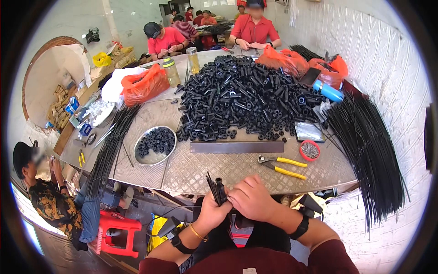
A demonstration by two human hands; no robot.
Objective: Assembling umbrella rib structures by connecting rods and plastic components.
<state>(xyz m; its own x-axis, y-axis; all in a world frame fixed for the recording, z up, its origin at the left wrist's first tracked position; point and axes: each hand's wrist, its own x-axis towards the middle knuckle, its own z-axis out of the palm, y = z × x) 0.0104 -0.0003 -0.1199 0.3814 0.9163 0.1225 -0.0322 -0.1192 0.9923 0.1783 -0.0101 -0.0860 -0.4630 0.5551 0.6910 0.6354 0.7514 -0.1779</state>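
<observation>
My left hand (213, 211): fingers wrapped shut around one black tube (219, 187) plus a few thin black rods (211, 183); exact rod count can't be read, they overlap. My right hand (250, 197): fingers curled and bunched together, tips against the left thumb area. Can't tell whether they pinch anything, contact point hidden.

Tube location: in the left grip, just off the near edge of the worktop (200, 171), on my side. Open end up and toward the far edge, long axis near upright, slight lean left. Rods run roughly alongside, leaning a bit further left.

Counts on the worktop:
- 1 heap of black tubular parts (242, 98), middle to far edge, too many to count
- 1 grey bar (237, 147), across the heap's near side
- 1 yellow-handled pliers (289, 172), by the near edge, right of centre, jaws pointing left
- 1 red dish (310, 159) of small metal bits, just beyond the pliers
- 1 metal bowl (150, 160) of black rings, left of the bar
- 2 big rod bundles: left bundle (109, 153) over the near-left edge, right bundle (369, 150) over the right edge
- 1 blue bottle (328, 91), far right
</observation>
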